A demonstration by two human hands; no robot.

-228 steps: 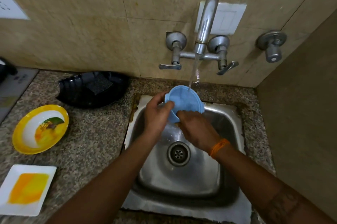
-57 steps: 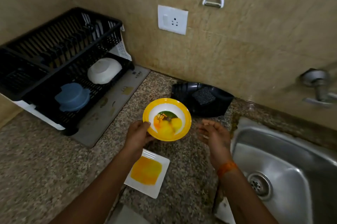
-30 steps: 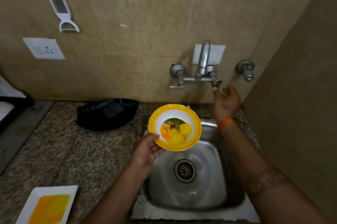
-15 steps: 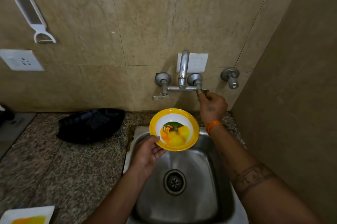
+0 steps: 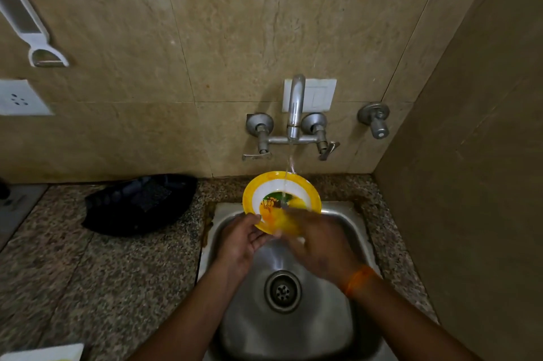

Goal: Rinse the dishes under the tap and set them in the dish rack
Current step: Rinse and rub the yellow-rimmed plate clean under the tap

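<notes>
A yellow-rimmed bowl (image 5: 279, 193) with a fruit print is tilted over the steel sink (image 5: 349, 231), and water from the wall tap (image 5: 295, 105) falls into it. My left hand (image 5: 244, 238) grips the bowl's lower left rim. My right hand (image 5: 320, 240) is blurred with motion and lies over the bowl's lower right part, fingers on its inner face. The dish rack is out of view.
A black tray with a scrubber (image 5: 138, 202) lies on the granite counter (image 5: 88, 278) left of the sink. A corner of a white square plate (image 5: 44, 354) shows at the bottom left. A side wall (image 5: 470, 184) closes in on the right. The drain (image 5: 282, 290) sits mid-sink.
My right hand has left the tap's right handle and come down onto the bowl. Water now runs. The bowl has moved under the stream.
</notes>
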